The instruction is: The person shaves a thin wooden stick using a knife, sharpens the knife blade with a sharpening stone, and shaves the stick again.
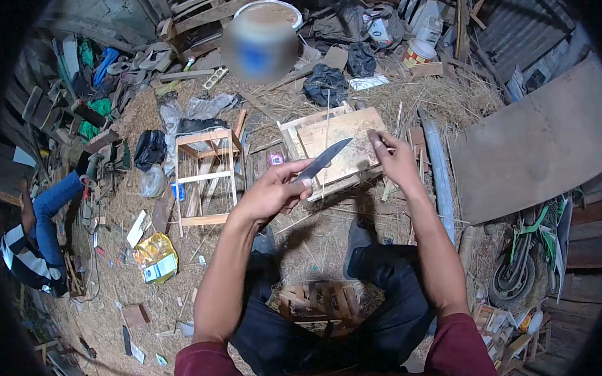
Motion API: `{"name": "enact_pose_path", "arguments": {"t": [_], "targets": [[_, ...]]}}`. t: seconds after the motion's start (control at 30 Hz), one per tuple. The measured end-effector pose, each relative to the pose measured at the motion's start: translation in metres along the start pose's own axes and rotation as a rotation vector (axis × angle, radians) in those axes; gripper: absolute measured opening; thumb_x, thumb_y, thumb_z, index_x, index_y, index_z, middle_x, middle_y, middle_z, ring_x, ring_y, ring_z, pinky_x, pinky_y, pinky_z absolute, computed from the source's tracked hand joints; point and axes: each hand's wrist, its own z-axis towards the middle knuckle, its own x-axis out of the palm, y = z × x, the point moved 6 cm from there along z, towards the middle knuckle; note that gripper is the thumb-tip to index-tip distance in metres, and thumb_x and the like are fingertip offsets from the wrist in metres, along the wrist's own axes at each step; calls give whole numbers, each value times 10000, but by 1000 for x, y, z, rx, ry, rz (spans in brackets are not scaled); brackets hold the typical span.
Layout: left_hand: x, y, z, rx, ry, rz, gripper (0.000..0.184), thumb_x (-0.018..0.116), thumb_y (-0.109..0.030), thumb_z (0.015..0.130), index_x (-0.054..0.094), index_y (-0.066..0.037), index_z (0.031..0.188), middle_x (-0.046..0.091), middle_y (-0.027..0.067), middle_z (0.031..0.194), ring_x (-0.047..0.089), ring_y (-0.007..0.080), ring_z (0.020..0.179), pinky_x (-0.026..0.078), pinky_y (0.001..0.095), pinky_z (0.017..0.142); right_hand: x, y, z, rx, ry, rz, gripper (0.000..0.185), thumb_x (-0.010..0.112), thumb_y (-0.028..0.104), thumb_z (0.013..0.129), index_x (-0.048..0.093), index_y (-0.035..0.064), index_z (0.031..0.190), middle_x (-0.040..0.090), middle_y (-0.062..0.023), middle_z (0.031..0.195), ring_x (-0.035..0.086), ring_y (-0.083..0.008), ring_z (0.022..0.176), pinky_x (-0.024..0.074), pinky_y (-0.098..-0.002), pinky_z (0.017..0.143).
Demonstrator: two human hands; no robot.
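My left hand (pixel 274 192) is closed around a knife (pixel 327 158), its dark blade pointing up and to the right. The knife's handle is hidden by my fingers. A thin pale stick (pixel 328 115) runs nearly upright past the blade; whether my left hand also holds it, I cannot tell. My right hand (pixel 397 164) has its thumb and fingers pressed together over the right side of a low wooden stand (pixel 354 133). Anything in that pinch is too small or hidden to make out.
A wooden frame (pixel 205 182) stands left of the stand. Farther back are a large tub (pixel 263 48) and black plastic bags (pixel 325 85). At right are a leaning board (pixel 538 138) and a motorbike (pixel 523 258). Another person (pixel 48 217) sits at far left.
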Motion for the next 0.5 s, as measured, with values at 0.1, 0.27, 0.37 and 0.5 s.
{"name": "enact_pose_path", "arguments": {"t": [0.1,0.27,0.37,0.5], "targets": [[3,-5,-6,-24,9,-78,505,565,-79,914,447,-43,1403,518,-33,708,412,34,488,323,184,420,-4,11,-4,-19,-43,62,441,594,273,939,576,-45,1246,687,-162,947,655,-196,770,515,-308,706],[6,-6,-10,-56,-20,-146,550,540,-34,907,397,-35,1438,531,-23,718,414,23,484,324,173,421,-4,49,-23,-211,-141,189,522,620,285,922,523,-59,1301,669,-195,1005,645,-168,886,520,-302,751],[4,-4,-9,-46,-24,-65,525,548,-67,923,418,-57,1431,528,-31,731,408,23,506,326,186,437,-8,76,-39,-295,-182,164,509,640,247,902,530,-39,1308,596,-173,1061,613,-202,904,520,-304,769],[6,1,-4,76,-65,217,489,553,-126,952,438,-83,1425,516,-53,749,414,21,576,323,188,488,11,115,-72,-529,-122,-73,439,696,169,839,618,43,1252,531,-206,1064,589,-283,868,493,-351,775]]}}
